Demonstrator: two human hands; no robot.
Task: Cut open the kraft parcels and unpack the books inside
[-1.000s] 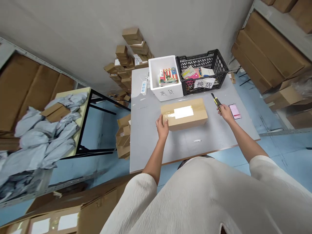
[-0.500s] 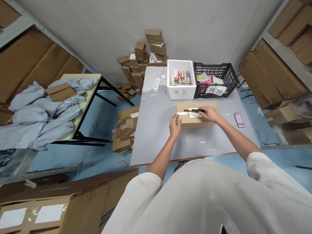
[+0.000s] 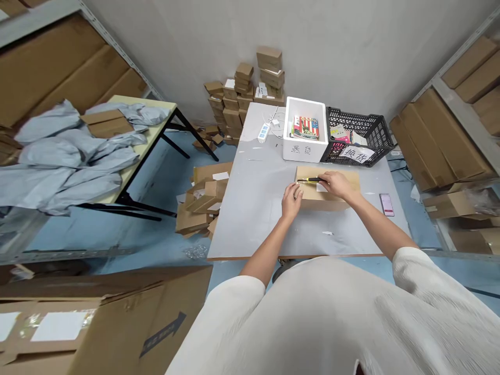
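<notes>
A closed cardboard box [image 3: 324, 204] with a white label on top lies on the grey table [image 3: 250, 208]. My right hand [image 3: 335, 184] is closed round a yellow and black cutter [image 3: 311, 179], whose tip points left at the box's upper left part. At the box's left end, my left hand [image 3: 291, 202] rests against its edge with the fingers bent; whether they pinch anything is too small to tell.
Behind the box stand a white bin [image 3: 302, 152] with books and a black crate [image 3: 361, 122]. A phone [image 3: 386, 204] lies at the right, a power strip [image 3: 264, 132] at the back left. Grey bags [image 3: 58, 151] cover the side table [image 3: 146, 148].
The view has shifted, so the table's things appear further right. The cutter has moved towards the box's left end, and my right hand has moved left over the label.
</notes>
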